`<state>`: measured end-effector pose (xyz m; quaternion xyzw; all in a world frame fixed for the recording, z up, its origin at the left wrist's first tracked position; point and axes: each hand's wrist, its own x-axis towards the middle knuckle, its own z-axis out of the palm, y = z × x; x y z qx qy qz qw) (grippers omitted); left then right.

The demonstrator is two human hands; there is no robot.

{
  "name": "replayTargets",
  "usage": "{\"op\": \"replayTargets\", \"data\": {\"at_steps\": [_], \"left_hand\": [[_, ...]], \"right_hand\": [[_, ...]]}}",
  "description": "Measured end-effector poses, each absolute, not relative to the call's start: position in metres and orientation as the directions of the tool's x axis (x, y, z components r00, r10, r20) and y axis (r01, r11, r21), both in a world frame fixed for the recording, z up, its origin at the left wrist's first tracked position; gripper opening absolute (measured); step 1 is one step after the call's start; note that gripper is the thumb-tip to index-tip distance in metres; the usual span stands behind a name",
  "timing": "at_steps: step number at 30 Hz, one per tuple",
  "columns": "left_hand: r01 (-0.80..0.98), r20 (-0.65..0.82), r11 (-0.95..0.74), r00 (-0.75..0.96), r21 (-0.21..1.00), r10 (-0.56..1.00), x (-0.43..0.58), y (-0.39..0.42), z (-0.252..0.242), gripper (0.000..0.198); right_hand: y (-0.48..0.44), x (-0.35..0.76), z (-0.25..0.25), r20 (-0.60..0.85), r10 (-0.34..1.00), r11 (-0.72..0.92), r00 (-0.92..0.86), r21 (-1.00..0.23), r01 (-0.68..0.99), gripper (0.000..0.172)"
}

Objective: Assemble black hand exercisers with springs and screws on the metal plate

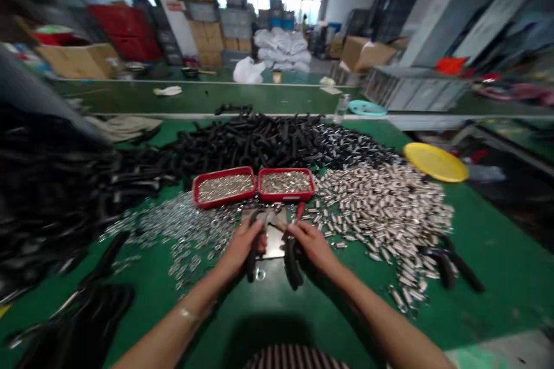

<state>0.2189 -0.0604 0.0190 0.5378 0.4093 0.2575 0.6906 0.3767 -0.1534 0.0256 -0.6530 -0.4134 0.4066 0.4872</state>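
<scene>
My left hand (244,245) is closed around a black curved hose piece (251,259) that hangs down from its grip. My right hand (312,244) is closed on another black curved hose piece (292,262), close beside the left one. Both hands sit over a small metal plate (274,242) on the green table (268,305). Just beyond them stand two red trays (253,185) filled with small silver parts. Loose silver rings (182,230) lie to the left and a heap of silver ferrules (385,207) to the right.
A large pile of black hose pieces (259,141) covers the back and left of the table. A yellow lid (435,161) lies at the far right. Pliers with black handles (450,265) rest at the right. Cardboard boxes, red crates and white sacks stand behind.
</scene>
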Motion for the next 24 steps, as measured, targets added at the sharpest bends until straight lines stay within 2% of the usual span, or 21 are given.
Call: {"op": "replayTargets", "data": {"at_steps": [2,5,9,15,24], "left_hand": [[0.110,-0.309,0.297,0.525,0.949,0.793,0.201,-0.073,0.010,0.050],[0.120,-0.289,0.268,0.557,0.956,0.779,0.210,-0.078,0.008,0.055],[0.090,-0.276,0.274,0.565,0.958,0.778,0.220,-0.076,0.013,0.054],[0.118,-0.249,0.222,0.568,0.968,0.785,0.215,-0.073,0.017,0.050],[0.233,-0.183,0.056,0.568,0.971,0.802,0.228,-0.072,0.024,0.045]], "right_hand": [[-0.141,0.380,0.027,-0.039,0.951,-0.127,0.307,-0.953,0.274,0.037],[-0.135,0.380,0.035,0.079,0.972,-0.047,0.223,-0.860,0.508,0.032],[-0.137,0.379,0.040,0.109,0.984,-0.010,0.138,-0.746,0.666,0.032],[-0.133,0.380,0.035,0.078,0.991,-0.028,0.113,-0.695,0.719,0.035],[-0.131,0.380,0.037,0.135,0.982,0.002,0.130,-0.703,0.711,0.033]]}}
